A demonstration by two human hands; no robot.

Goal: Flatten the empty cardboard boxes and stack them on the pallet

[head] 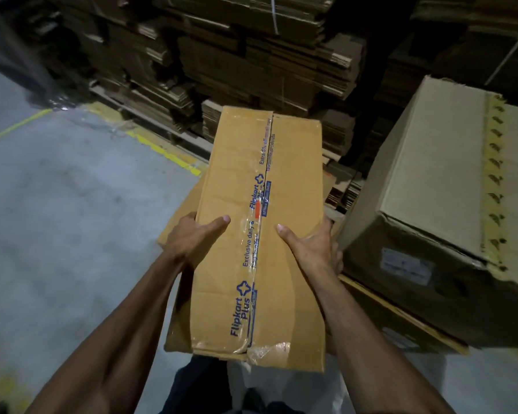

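Note:
I hold a long tan cardboard box (290, 180) out in front of me, its top seam closed with clear tape printed in blue. My left hand (192, 237) grips its left edge, thumb lying on top and fingers hidden underneath. My right hand (308, 246) grips the right edge the same way. Under the box a flat piece of cardboard (177, 222) shows at the left. Behind stands a wooden pallet (174, 135) loaded with stacks of flattened boxes (251, 64).
A large closed carton (449, 174) with yellow tape sits on a wooden pallet (401, 315) to the right, close to my right hand. Grey concrete floor (72, 219) with yellow lines lies to the left. My legs show at the bottom.

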